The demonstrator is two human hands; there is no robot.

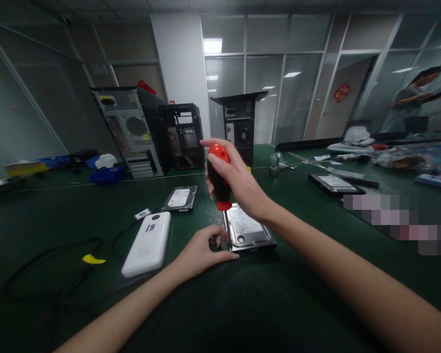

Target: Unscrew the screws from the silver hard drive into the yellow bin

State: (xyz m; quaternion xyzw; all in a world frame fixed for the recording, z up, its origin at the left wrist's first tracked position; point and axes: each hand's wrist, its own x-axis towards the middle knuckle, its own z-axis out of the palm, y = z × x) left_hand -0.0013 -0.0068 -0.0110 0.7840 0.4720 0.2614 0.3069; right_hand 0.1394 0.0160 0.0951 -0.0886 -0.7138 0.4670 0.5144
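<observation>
So on the table (294,294) there's a hard drive (244,221) in the middle, screwdriver (220,179) above its far left part, left hand (202,247) at its left side. Second drive (179,197) lies further back and to the left, with a power bank (147,245) in front of it and a looped cable (95,239) left of that. Third drive (334,183) is off to the right, plastic bags (399,159) behind it, further right. Three computer cases stand in a row at the back: left one (147,127), middle one (185,135), right one (238,122). A tray (108,175) sits just left of the left case, and glass partitions (266,93) are behind everything
</observation>
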